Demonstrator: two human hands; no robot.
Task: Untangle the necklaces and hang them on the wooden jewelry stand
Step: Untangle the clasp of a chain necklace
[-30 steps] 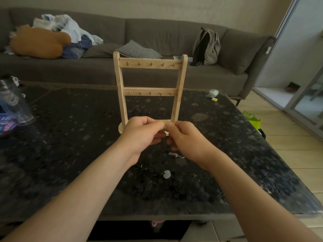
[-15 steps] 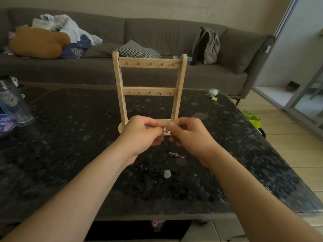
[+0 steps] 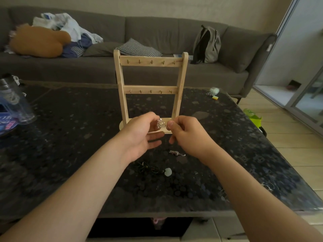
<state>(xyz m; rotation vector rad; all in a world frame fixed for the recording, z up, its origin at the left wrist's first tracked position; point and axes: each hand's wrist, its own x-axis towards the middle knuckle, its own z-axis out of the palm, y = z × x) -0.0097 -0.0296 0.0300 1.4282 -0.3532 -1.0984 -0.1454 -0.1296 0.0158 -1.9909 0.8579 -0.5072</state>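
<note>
Fingers: thumb and forefinger of the left hand [image 3: 139, 135] pinch one side of a small silver tangle [image 3: 161, 124]; thumb and forefinger of the right hand [image 3: 189, 137] pinch the other side. The left hand's lower fingers [image 3: 154, 137] lie spread and slack.

Change: a second ago the two hands were pressed together and the chain hardly showed. Now they have drawn slightly apart and the knot sits bare between them, held in the air just in front of the foot of the wooden jewelry stand [image 3: 151, 89].

Judgement: still untangling. No strand is free yet, and every hook on both rails is bare.

Around: below the hands on the table [image 3: 70, 137] lie a short silver piece [image 3: 176, 152] and a black cord [image 3: 148, 167] with a pale pendant [image 3: 168, 172]. Thin chains [image 3: 267, 185] lie well apart, near the right edge. A clear bottle [image 3: 15, 102] stands far left. A sofa [image 3: 174, 74] is behind.

Obstacles: none between hands and hooks. The speckled dark top makes the fine chain hard to follow.
</note>
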